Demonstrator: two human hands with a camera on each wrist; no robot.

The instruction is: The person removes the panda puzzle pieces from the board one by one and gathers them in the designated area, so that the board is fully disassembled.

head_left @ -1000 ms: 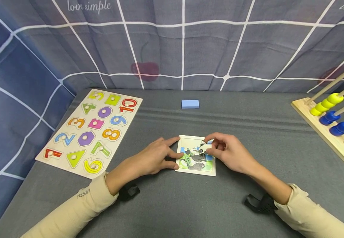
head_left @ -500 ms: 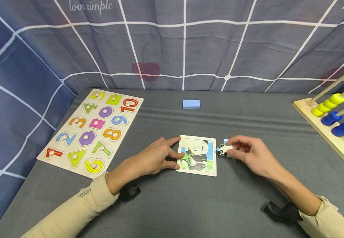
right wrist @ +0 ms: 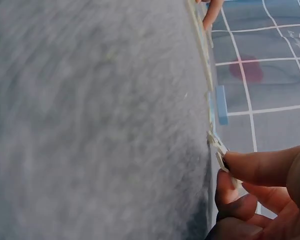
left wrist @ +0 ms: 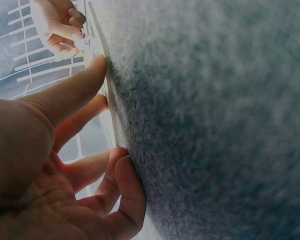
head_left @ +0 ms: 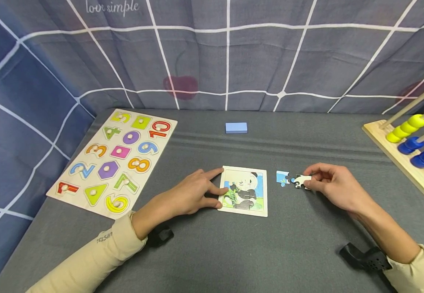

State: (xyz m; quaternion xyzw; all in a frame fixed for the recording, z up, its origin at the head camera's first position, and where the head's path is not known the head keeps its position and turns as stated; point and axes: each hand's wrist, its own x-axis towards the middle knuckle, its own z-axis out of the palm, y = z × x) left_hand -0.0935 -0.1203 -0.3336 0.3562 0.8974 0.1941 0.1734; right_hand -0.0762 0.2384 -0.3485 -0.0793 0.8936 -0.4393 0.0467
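Observation:
A square panda jigsaw board [head_left: 243,212] lies at the middle of the table. My left hand [head_left: 191,193] rests at its left side, fingers spread, fingertips touching the frame and picture. In the left wrist view the left hand [left wrist: 65,165] has its fingers along the board's edge. Off to the board's right, my right hand [head_left: 331,183] pinches a black-and-white puzzle piece [head_left: 301,182] between thumb and fingers, low over the cloth. A blue puzzle piece [head_left: 282,178] lies just left of it. In the right wrist view the pinched piece [right wrist: 220,152] appears tilted, partly hidden by the thumb.
A number-and-shape peg board [head_left: 124,160] lies on the left. Behind the jigsaw is a small blue block [head_left: 236,128]. A wooden bead rack [head_left: 398,158] with yellow and blue beads stands at the right. A checked curtain [head_left: 212,57] closes off the back.
My right hand has moved right, away from the board, with the black-and-white puzzle piece. The blue piece now lies uncovered on the table. My left hand has stayed at the board.

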